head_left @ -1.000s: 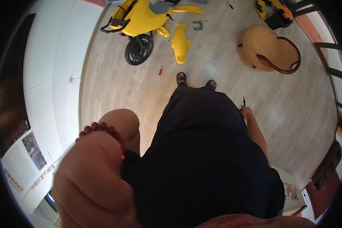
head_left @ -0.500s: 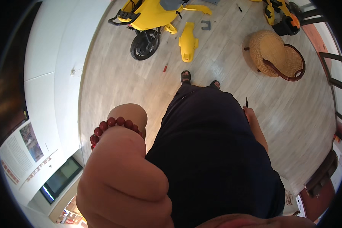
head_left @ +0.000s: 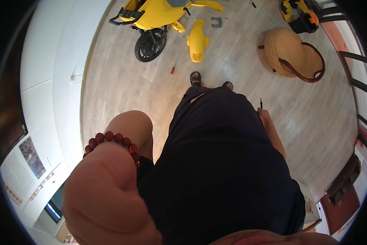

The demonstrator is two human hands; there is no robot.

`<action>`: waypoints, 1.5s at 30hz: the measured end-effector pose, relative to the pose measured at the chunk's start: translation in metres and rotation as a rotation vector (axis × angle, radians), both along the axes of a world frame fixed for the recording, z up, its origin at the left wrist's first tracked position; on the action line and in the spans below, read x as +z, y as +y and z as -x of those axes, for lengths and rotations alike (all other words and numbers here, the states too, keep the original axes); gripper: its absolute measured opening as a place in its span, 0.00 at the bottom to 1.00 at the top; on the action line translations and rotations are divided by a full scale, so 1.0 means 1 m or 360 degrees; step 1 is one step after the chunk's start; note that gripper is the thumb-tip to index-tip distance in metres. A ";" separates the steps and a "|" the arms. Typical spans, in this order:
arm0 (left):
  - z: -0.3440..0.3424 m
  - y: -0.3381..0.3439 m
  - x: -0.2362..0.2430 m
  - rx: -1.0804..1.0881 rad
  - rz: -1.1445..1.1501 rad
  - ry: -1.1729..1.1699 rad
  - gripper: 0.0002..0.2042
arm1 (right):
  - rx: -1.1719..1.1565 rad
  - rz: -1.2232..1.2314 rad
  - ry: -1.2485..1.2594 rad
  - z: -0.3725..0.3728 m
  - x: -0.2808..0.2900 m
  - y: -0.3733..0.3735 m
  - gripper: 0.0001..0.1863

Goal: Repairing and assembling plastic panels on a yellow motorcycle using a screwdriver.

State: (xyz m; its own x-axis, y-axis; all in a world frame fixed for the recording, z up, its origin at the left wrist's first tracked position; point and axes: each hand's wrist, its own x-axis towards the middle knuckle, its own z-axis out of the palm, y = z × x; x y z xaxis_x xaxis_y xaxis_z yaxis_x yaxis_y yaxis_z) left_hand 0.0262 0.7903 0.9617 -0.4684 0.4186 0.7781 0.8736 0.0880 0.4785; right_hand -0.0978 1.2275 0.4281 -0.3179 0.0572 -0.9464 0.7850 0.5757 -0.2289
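My left hand (head_left: 106,196) is raised close to the camera at the lower left, with a dark red bead bracelet (head_left: 109,136) round its wrist. Its fingers run out of sight at the lower edge, so what they do is hidden. Down by my right thigh, my right hand (head_left: 264,116) is closed round a screwdriver (head_left: 261,103); the thin dark shaft points away from me, and the handle is mostly covered by the hand.
Ahead stands a yellow scooter (head_left: 155,16) with a black front wheel (head_left: 150,45). A yellow body panel (head_left: 197,43), a grey bracket (head_left: 216,22) and a red screwdriver (head_left: 173,69) lie on the floor. Right are a wicker chair (head_left: 287,51) and a black-and-yellow object (head_left: 301,18); a white wall (head_left: 40,57) runs along the left.
My left hand has shifted left and turned a little. The floor things sit slightly higher and further left in view. My right hand still holds the screwdriver.
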 end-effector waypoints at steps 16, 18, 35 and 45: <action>0.029 -0.026 -0.120 0.1195 0.0683 -0.1329 0.10 | -0.0077 0.0018 -0.0109 -0.012 -0.006 -0.002 0.15; 0.013 -0.037 -0.187 0.1155 0.1371 -0.1369 0.14 | -0.0094 0.0055 -0.0123 -0.012 -0.005 -0.005 0.15; -0.174 -0.068 -0.539 0.0785 0.1203 -0.2696 0.02 | 0.0249 -0.0028 0.0004 -0.016 0.024 0.002 0.17; -0.175 -0.035 -0.523 0.1093 0.0339 -0.3083 0.13 | 0.0078 -0.0101 0.0017 0.006 0.008 0.001 0.17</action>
State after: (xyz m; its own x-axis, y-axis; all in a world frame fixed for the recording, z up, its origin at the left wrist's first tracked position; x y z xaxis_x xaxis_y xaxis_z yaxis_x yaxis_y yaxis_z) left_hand 0.2017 0.7550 0.4391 -0.5283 -0.1470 -0.8362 -0.8338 0.2759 0.4783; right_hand -0.1039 1.2284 0.4365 -0.3318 0.1012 -0.9379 0.7531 0.6271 -0.1988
